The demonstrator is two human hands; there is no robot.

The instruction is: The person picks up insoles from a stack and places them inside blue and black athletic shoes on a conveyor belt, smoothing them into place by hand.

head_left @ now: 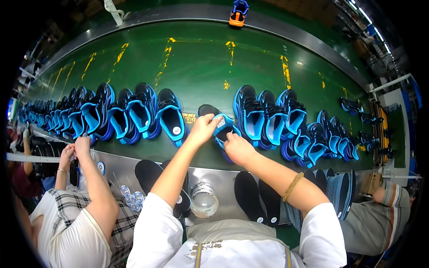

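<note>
White shirt (241, 259) foremost; beyond it, black-and-blue shoe (218, 133) over the green bench (196, 62). Left hand (203, 129): gripping shoe. Right hand (240, 148): at shoe opening, grip unclear. Step: apparently working the opening. Next: likely requires steadying the shoe.

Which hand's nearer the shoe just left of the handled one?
Left. The left hand is just right of that shoe, at the handled shoe; the right hand is farther right and nearer the body.

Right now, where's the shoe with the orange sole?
In the head view, the orange-soled shoe is at the top, slightly right of centre, on the metal rim beyond the green work surface, across from the black-and-blue shoes.
</note>
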